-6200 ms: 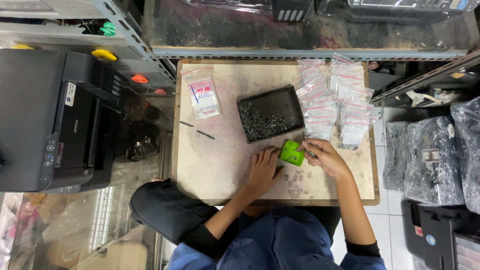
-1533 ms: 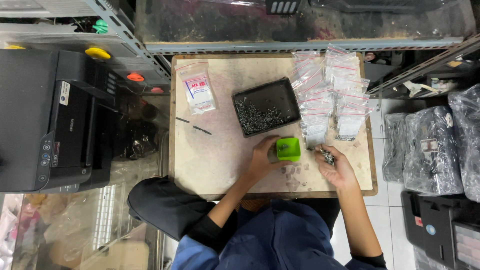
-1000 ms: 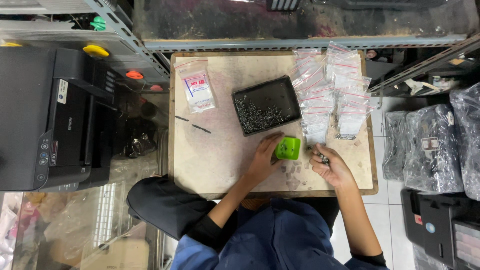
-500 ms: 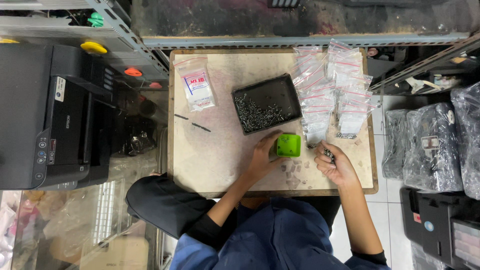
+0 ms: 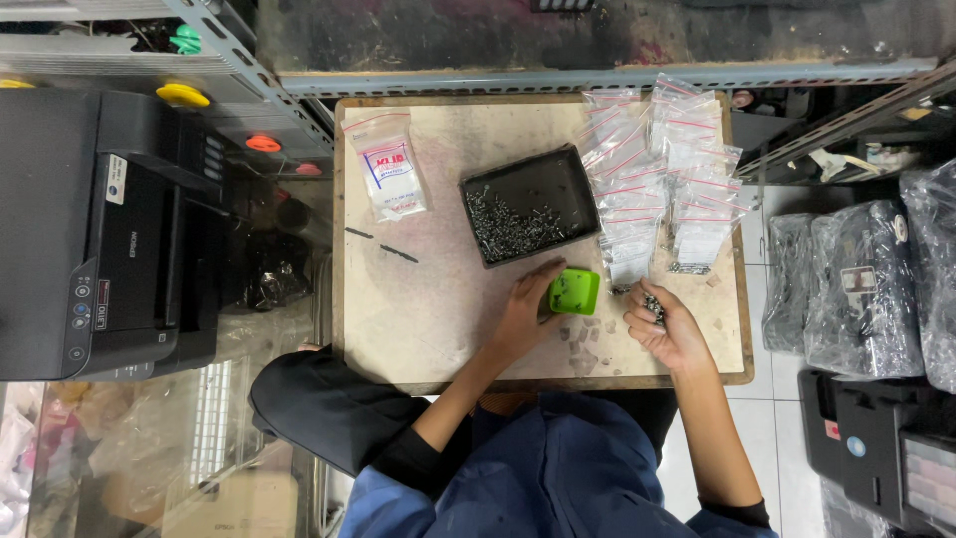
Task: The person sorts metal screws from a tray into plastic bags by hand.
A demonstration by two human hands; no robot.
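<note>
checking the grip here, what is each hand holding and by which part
Left hand grips the small green plastic cup by its left side. Right hand cups a cluster of small dark metal screws in its fingers.

I see a blue garment covering my torso and lap, creased across the front. Dark, near-black sleeves are pushed up above the elbows on both arms, bunching there; the forearms are bare below them. My left hand (image 5: 523, 311) and right hand (image 5: 669, 329) are bare: no gloves. Whether rings or a watch are worn cannot be confirmed at this size.
</note>
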